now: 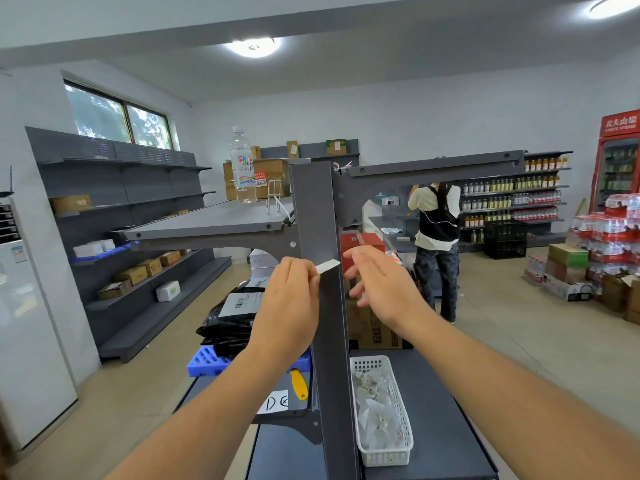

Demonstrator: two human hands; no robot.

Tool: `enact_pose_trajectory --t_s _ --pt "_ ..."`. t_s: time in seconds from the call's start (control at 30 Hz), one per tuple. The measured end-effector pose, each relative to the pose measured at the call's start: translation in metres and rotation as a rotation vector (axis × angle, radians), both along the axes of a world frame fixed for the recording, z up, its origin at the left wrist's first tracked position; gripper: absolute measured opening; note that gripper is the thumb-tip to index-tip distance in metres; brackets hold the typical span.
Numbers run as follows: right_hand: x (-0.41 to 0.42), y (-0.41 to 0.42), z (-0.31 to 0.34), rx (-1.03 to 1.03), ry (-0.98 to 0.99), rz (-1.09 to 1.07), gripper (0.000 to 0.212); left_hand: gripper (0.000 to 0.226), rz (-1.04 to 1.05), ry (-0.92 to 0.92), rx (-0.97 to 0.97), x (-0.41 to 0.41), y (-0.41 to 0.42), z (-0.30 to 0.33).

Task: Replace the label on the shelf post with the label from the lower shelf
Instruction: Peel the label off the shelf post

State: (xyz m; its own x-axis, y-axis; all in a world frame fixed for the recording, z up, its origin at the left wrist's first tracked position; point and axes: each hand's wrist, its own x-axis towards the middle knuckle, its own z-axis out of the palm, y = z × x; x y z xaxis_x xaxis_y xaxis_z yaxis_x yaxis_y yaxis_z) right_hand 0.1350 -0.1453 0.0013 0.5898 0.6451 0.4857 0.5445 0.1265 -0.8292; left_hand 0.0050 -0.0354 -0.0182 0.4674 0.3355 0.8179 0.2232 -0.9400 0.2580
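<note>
Behind post [323, 306], right hand [381, 285] fingertips hidden.

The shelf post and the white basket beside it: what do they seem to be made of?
The shelf post looks like painted metal: matte dark grey, sharp folded edges, bolted brackets. The white basket is probably moulded plastic: even white colour and a regular grid of small holes in its walls.

Both bare forearms reach forward; the left hand [289, 299] pinches with thumb and forefinger, the right hand [384, 289] hovers open-fingered.
</note>
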Motion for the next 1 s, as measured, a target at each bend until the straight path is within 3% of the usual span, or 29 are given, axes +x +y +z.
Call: enact_pose_trajectory --t_s 0.2,0.4,0.6,0.77,0.9,1.0 --pt "-0.008 0.000 0.000 -0.033 0.197 0.229 0.030 0.011 -0.047 -0.003 0.100 -0.001 -0.009 -0.005" --pt "0.005 -0.002 -0.006 0.042 0.200 0.204 0.015 0.006 -0.093 0.037 0.193 -0.001 -0.010 -0.006" --pt "0.015 -0.011 -0.011 0.084 0.178 0.204 0.008 0.030 -0.173 -0.014 0.013 0.001 -0.016 -0.002" --pt "0.015 -0.019 -0.013 0.065 0.185 0.229 0.013 0.007 -0.189 -0.057 -0.144 0.006 -0.024 0.006" --pt "0.018 -0.019 -0.017 0.137 0.206 0.156 0.009 0.007 -0.170 -0.146 -0.301 0.012 -0.032 0.007" --pt "0.017 -0.019 -0.019 0.175 0.121 0.087 0.005 0.008 -0.141 -0.150 -0.286 0.019 -0.035 0.006"
